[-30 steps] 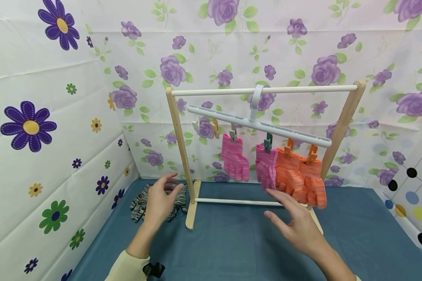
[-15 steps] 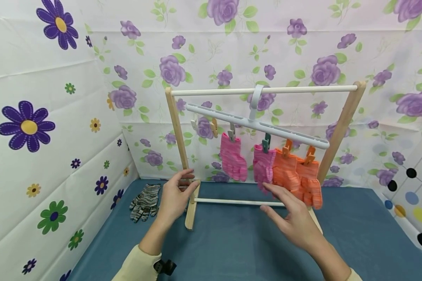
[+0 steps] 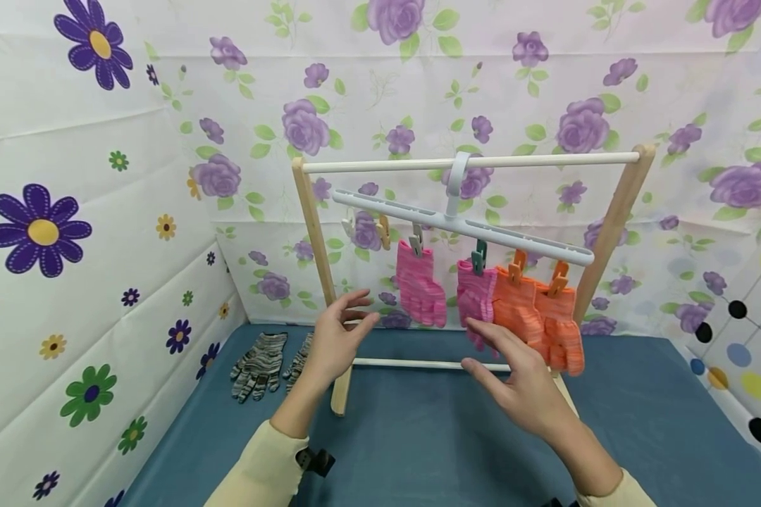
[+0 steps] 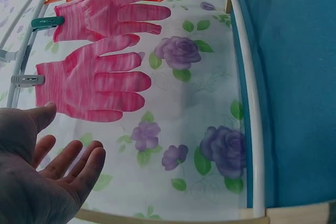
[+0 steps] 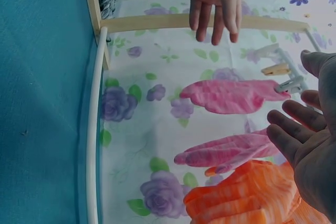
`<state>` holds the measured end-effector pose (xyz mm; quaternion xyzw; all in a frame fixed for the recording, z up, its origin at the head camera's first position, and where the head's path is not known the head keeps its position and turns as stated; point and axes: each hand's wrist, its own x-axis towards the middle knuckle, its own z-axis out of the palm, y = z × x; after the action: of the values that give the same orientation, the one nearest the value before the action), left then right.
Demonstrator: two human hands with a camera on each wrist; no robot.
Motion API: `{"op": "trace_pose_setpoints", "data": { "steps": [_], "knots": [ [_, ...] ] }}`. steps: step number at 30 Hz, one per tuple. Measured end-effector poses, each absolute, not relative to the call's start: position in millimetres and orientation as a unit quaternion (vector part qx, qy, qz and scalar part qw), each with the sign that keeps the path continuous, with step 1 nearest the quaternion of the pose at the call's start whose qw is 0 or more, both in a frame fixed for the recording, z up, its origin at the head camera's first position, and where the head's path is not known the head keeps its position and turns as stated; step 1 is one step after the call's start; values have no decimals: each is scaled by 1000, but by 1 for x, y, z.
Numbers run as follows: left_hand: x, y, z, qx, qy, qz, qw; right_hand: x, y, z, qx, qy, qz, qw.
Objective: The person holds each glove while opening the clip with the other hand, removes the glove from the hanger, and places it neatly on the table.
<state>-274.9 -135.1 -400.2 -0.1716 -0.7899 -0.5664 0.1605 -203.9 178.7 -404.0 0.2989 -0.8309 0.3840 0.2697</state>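
Note:
My left hand, fingers loosely bent and holding nothing, hovers in front of the rack's left post. My right hand, also holding nothing, is near the lower ends of the hanging gloves, its fingers partly bent. From a pale blue hanger hang two pink gloves; a grey clothespin grips one pink glove and a green clothespin the other pink glove. To the right, orange clothespins hold two orange gloves. A white clothespin and a tan clothespin hang without gloves.
The hanger hooks over the white top rod of a wooden rack. Grey-and-black striped gloves lie on the blue tabletop at left, one partly behind my left hand. Flowered cloth stands behind and at the left.
My left hand has moved right and up, from over the striped gloves to the rack's left post. My right hand has shifted slightly left and up. The view has turned slightly.

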Motion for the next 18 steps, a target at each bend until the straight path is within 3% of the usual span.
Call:
{"op": "trace_pose_setpoints", "data": {
  "steps": [18],
  "knots": [
    [-321, -117, -378, -241, -749, -609, 105, -210, 168, -391, 305, -820, 407, 262]
  ]
}}
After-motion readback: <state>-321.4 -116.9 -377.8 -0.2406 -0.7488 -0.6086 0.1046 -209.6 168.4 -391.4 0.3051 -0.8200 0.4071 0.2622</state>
